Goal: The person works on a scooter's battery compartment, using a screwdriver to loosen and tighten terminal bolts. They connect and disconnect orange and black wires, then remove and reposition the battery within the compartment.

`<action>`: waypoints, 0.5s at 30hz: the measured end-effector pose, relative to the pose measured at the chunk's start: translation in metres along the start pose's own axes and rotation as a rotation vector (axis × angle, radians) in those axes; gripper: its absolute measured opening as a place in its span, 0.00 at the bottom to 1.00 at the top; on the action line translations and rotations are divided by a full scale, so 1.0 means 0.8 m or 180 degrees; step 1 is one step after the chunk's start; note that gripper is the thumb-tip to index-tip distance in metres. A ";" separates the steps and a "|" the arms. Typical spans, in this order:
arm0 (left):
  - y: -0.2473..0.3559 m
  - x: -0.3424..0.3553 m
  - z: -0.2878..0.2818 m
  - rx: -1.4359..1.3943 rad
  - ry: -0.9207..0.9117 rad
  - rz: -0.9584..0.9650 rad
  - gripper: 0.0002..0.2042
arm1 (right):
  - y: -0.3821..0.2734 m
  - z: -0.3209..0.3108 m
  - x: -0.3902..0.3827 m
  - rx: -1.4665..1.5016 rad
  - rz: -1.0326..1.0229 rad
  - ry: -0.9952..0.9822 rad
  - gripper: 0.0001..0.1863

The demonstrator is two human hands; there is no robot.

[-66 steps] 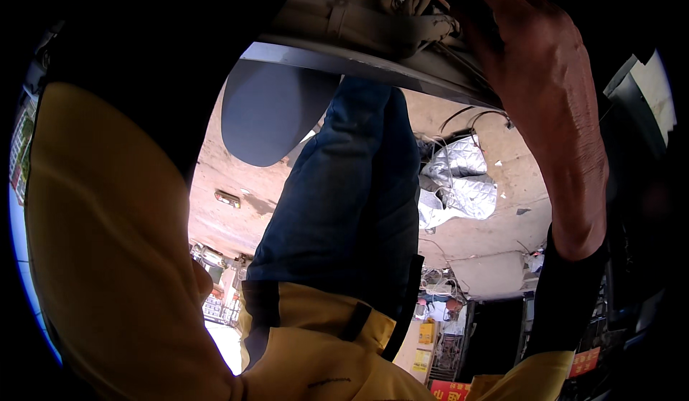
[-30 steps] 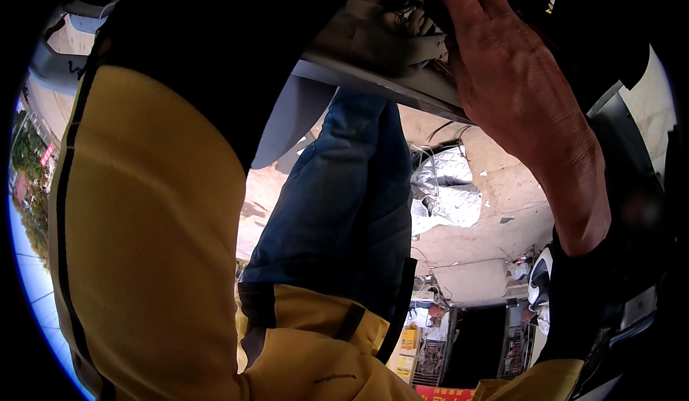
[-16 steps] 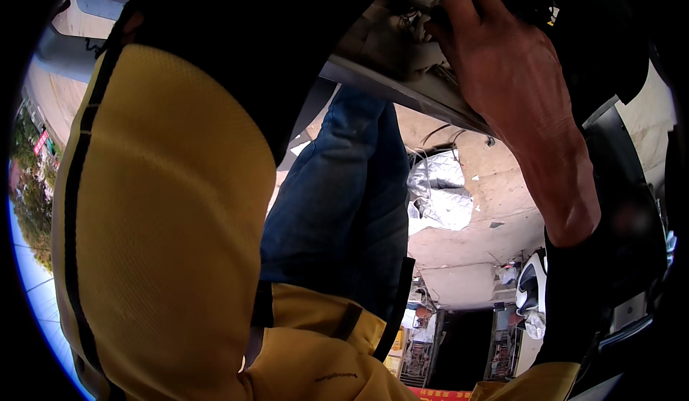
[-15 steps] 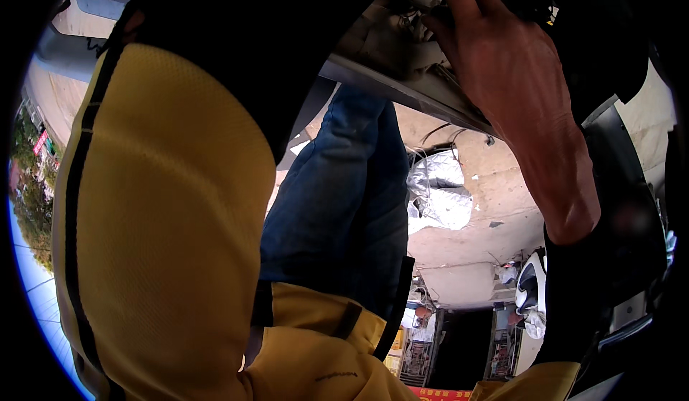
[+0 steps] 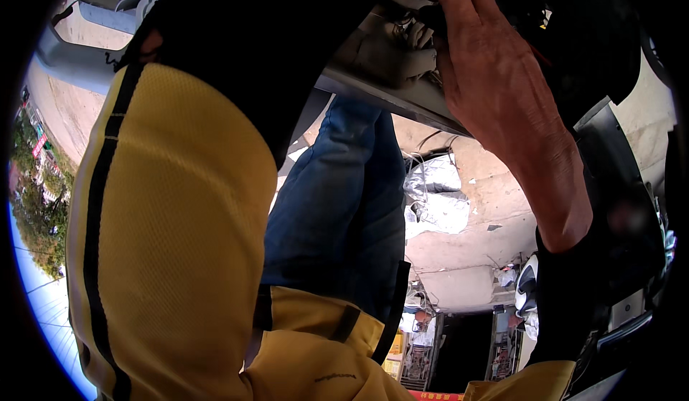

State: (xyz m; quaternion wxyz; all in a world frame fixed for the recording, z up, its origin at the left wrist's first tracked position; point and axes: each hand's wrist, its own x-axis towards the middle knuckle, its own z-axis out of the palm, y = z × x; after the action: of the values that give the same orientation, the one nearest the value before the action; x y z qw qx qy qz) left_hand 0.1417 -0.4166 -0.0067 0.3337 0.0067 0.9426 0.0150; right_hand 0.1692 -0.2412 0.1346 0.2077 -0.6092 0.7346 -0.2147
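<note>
My right hand (image 5: 502, 85) reaches to the top of the picture, back of the hand toward me. Its fingers are bent and drawn together over a dark opening with a grey metal edge (image 5: 380, 94); what they grip, if anything, is hidden. Beside the fingers, crumpled greyish pieces (image 5: 418, 36) and dark shapes lie in the shadowed opening, too dim to name. My left arm, in a yellow sleeve (image 5: 172, 222) with a black lower part, stretches up to the top edge; my left hand does not show.
Below the opening are my legs in blue jeans (image 5: 330, 207). Silvery-white sheeting (image 5: 438, 200) lies on the pale ground, with a dark cable near it. A white and black scooter-like shape (image 5: 527, 290) and a dark doorway (image 5: 466, 351) stand farther off. Dark panels (image 5: 610, 143) flank my right arm.
My right hand has shifted slightly upward in the picture, its fingertips now at the top edge. My left sleeve appears a little lower and farther right.
</note>
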 end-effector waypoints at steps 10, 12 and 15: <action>0.005 -0.001 -0.003 0.0033 -0.0002 0.0084 0.63 | -0.011 0.020 -0.022 -0.0242 0.0338 0.0154 0.16; 0.007 0.004 -0.011 0.0117 -0.0168 0.0054 0.62 | -0.003 0.023 -0.020 -0.0373 0.0023 -0.0020 0.16; 0.008 0.010 -0.011 0.0125 -0.0124 0.0048 0.62 | -0.008 0.014 -0.006 -0.0651 0.1206 -0.1061 0.16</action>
State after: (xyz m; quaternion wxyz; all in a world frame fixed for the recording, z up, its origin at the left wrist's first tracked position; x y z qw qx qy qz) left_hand 0.1298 -0.4105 -0.0050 0.3516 0.0206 0.9359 -0.0010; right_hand 0.1817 -0.2383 0.1296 0.2996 -0.5056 0.8090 0.0067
